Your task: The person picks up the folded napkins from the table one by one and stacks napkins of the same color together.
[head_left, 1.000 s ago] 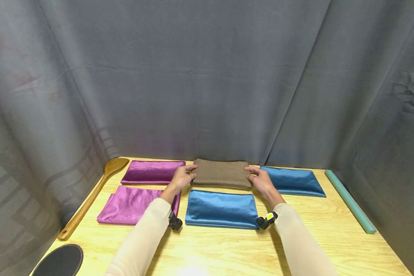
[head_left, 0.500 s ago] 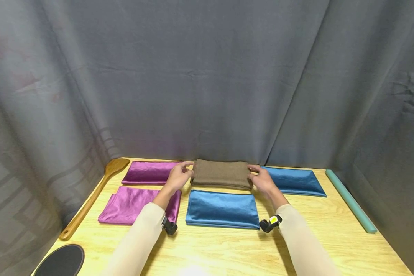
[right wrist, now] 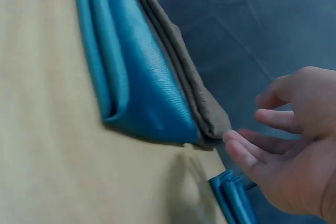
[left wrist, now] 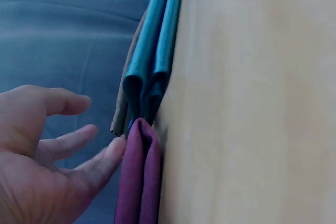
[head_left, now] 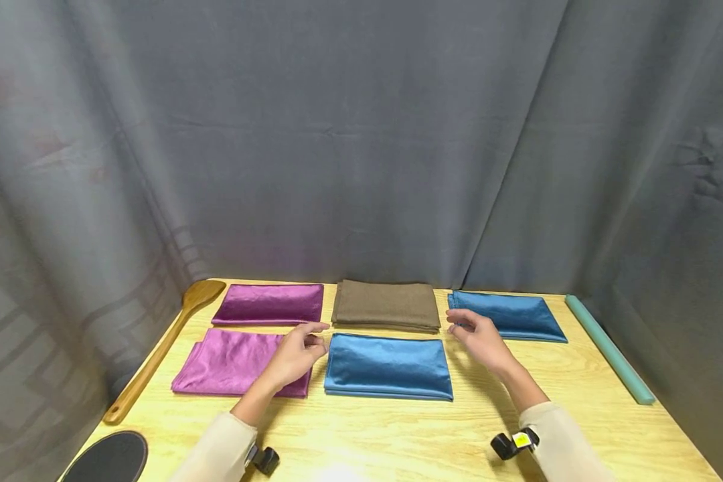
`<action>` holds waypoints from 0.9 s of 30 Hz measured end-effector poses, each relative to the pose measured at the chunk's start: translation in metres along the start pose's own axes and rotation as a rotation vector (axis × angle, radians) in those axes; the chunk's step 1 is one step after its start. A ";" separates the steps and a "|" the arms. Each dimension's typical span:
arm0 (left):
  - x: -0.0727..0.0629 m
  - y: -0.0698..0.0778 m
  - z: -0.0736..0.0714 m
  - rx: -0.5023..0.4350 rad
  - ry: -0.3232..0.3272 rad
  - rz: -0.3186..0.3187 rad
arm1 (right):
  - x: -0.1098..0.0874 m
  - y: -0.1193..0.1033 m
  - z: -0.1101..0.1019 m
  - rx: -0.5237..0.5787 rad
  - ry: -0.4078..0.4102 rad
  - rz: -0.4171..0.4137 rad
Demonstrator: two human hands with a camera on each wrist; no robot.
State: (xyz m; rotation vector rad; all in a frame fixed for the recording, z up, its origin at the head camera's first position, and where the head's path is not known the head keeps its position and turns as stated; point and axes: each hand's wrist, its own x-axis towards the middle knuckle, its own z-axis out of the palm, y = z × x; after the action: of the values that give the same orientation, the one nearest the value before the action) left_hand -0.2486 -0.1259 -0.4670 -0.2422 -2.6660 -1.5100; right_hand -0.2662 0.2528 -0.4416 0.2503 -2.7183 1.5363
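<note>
A folded brown cloth [head_left: 387, 305] lies at the back middle of the table, with a folded blue satin cloth [head_left: 388, 367] in front of it. My left hand [head_left: 295, 353] hovers over the front purple cloth [head_left: 231, 361], fingers relaxed and holding nothing. To the right, my right hand [head_left: 480, 341] is in the air near the back right blue cloth [head_left: 512, 314], its fingers loosely bent around nothing. The left wrist view shows the left hand [left wrist: 52, 156] with fingers spread beside folded purple edges [left wrist: 137, 177]. In the right wrist view the right hand [right wrist: 294, 145] appears near the brown cloth's end [right wrist: 210, 119].
A darker purple cloth [head_left: 269, 304] lies at the back left. Beyond it is a wooden spatula [head_left: 156, 355] along the left edge, and a black round pad [head_left: 110, 458] sits at the front left. A green rod [head_left: 608, 348] lies at the right. Grey curtains [head_left: 349, 134] enclose the table.
Both hands have left the ends of the brown cloth and drawn back toward the person, moving apart. The brown cloth stays at the back middle.
</note>
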 end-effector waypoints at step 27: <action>-0.021 0.012 0.017 0.041 -0.150 0.027 | -0.037 0.028 0.015 0.285 -0.176 0.091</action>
State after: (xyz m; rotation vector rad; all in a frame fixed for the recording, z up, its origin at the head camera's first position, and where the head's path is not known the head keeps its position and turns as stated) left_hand -0.2253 -0.1077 -0.4686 -0.4036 -2.7917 -1.4841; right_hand -0.2331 0.2592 -0.4765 0.2799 -2.6602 2.0197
